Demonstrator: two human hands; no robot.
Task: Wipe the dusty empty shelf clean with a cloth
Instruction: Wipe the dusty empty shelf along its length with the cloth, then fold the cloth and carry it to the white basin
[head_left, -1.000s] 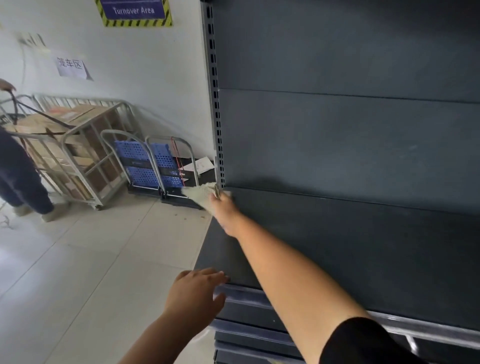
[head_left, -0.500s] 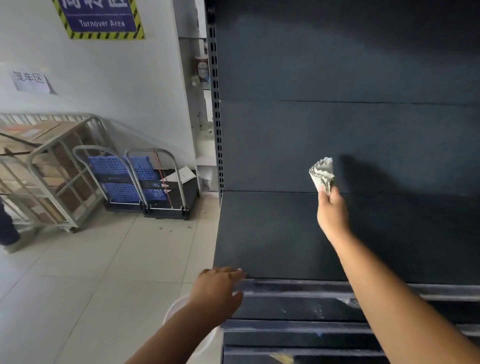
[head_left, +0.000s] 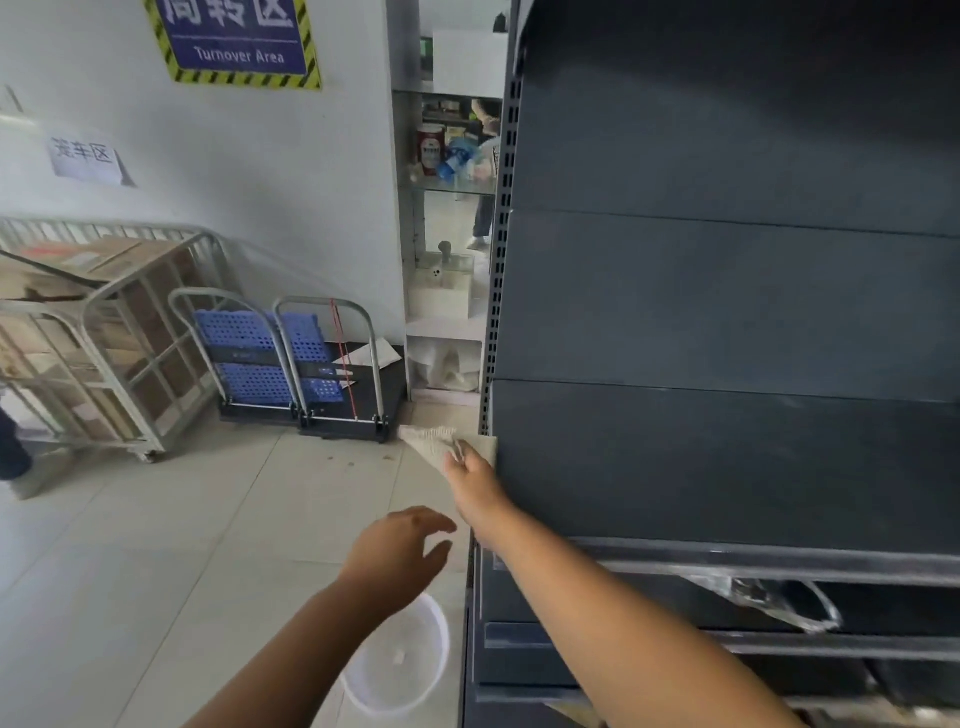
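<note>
The dark grey empty shelf (head_left: 727, 467) fills the right side of the head view, with its back panels rising behind. My right hand (head_left: 475, 480) grips a beige cloth (head_left: 434, 444) at the shelf's far left corner, and part of the cloth hangs past the left edge. My left hand (head_left: 400, 556) hovers with fingers spread, just left of the shelf's front left corner, touching nothing.
A white bucket (head_left: 400, 660) stands on the tiled floor under my left arm. Folded blue platform trolleys (head_left: 291, 358) and a metal cage cart of cardboard boxes (head_left: 88, 332) line the wall. A person's leg (head_left: 13, 452) shows at far left. Lower shelf rails (head_left: 779, 566) run below.
My right hand swept the cloth from the shelf's middle back to its left end. My left hand lifted off the front edge and spread its fingers.
</note>
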